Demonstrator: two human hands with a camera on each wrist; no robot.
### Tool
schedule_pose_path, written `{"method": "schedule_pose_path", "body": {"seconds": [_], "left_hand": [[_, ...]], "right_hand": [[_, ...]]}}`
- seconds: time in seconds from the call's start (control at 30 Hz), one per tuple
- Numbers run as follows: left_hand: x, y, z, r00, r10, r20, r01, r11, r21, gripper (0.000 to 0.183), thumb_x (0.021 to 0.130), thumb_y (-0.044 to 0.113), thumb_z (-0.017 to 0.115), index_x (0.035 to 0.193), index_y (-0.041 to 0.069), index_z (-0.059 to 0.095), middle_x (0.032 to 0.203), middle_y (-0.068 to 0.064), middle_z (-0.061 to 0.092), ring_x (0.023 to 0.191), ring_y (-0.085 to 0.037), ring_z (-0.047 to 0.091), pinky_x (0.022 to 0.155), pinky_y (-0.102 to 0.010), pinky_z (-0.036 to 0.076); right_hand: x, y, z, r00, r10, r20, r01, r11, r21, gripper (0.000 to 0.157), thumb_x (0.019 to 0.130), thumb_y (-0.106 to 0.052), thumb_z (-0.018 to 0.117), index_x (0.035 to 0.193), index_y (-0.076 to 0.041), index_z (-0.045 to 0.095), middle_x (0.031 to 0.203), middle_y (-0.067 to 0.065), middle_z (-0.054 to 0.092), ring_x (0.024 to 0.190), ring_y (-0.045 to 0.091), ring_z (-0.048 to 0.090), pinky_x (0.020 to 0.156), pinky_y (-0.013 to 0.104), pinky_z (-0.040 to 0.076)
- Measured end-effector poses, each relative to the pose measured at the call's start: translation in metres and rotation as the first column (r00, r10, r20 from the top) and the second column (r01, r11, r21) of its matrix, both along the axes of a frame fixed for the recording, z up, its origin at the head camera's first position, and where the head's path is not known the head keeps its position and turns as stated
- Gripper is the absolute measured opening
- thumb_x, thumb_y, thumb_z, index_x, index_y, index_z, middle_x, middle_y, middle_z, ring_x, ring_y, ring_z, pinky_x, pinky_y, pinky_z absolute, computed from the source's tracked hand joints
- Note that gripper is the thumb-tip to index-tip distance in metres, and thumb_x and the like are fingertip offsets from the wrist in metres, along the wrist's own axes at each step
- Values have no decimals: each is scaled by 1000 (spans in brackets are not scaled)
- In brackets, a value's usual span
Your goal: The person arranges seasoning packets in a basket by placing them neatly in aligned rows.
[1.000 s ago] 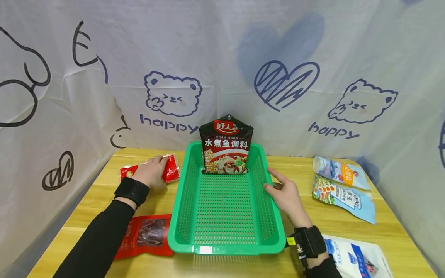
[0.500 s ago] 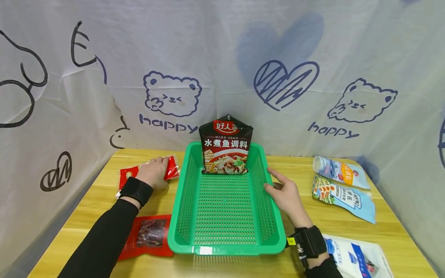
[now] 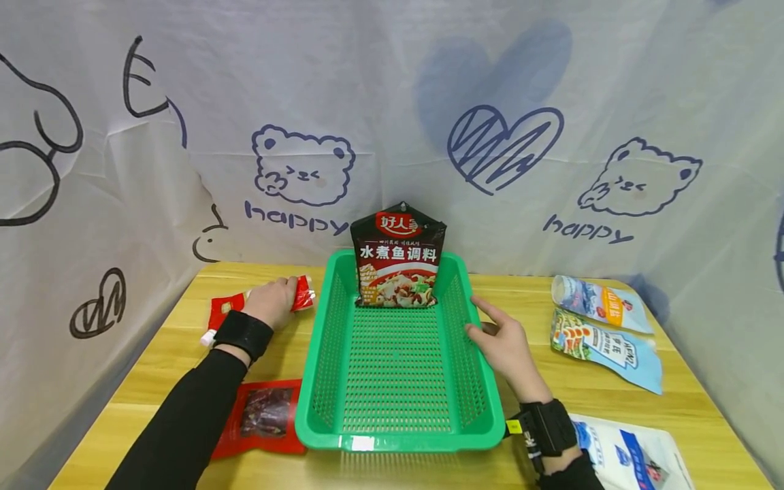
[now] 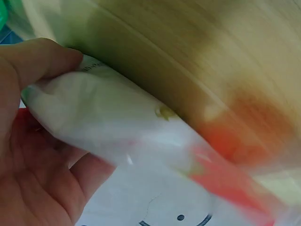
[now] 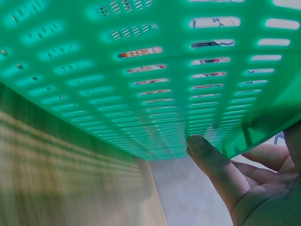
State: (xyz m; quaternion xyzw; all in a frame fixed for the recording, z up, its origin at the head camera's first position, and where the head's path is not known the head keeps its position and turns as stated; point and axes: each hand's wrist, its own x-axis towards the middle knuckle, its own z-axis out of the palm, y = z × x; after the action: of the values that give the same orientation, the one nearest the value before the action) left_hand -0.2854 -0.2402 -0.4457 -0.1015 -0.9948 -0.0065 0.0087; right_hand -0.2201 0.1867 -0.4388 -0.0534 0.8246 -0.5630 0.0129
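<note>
Toward the far left corner of the table (image 3: 514,289), we've got our left hand (image 3: 268,304) clamped on a red-and-white packet (image 3: 303,294), thumb on one face, fingers on the other! Mid-table sits the green basket (image 3: 395,371), and our right hand (image 3: 505,346) touches its right side, that grip apart, thumb clear of the index finger. Inside the basket's far end, a black packet (image 3: 401,258) stands upright. Left of the basket, closer to the table's near edge, lies a red bag (image 3: 266,416) with a clear window. Over by the right edge, we spot a blue-and-orange pouch (image 3: 603,304) and a light-blue pouch (image 3: 612,350) side by side, then a white bag (image 3: 633,452) toward the near right corner, just beside our right wrist.
</note>
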Motion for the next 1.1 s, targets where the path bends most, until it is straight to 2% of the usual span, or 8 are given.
{"method": "schedule_pose_path", "body": {"seconds": [0.1,0.3,0.53,0.83,1.1], "left_hand": [[1,0,3,999,-2,40,1,1000,21,62,89,5,75,142,-14,48,129,-32,62,112,-48,65,94,-59,56],[9,-5,10,996,-21,82,15,997,70,48,89,-1,73,131,-14,54,111,-28,66,95,-41,66,83,-55,58],[13,-9,23,990,-30,135,15,994,110,47,89,-5,69,133,-15,53,114,-28,66,91,-37,64,84,-51,57],[21,-13,36,993,-49,106,26,978,205,36,93,-2,68,125,-14,56,105,-25,67,86,-34,63,86,-52,55],[31,-12,47,997,-10,76,-8,973,233,44,90,-5,70,132,-12,55,112,-25,67,92,-38,62,91,-57,54]], "right_hand": [[1,1,2,1000,1,-3,-1,1000,-3,61,101,-10,63,158,-11,44,153,27,48,126,40,63,71,26,59],[2,-2,-1,1000,4,6,-4,1000,-22,61,101,-8,63,159,-10,43,151,28,50,125,40,64,71,26,59],[0,-2,0,1000,-14,11,14,1000,-24,61,100,-10,63,158,-11,44,143,29,58,120,40,66,69,28,59],[2,1,3,1000,-1,-14,1,1000,-2,61,101,-11,63,158,-10,44,147,30,54,123,40,65,67,27,58],[4,0,5,1000,-5,-14,5,1000,-10,61,101,-11,64,158,-10,44,152,28,49,124,40,65,70,26,59]]}}
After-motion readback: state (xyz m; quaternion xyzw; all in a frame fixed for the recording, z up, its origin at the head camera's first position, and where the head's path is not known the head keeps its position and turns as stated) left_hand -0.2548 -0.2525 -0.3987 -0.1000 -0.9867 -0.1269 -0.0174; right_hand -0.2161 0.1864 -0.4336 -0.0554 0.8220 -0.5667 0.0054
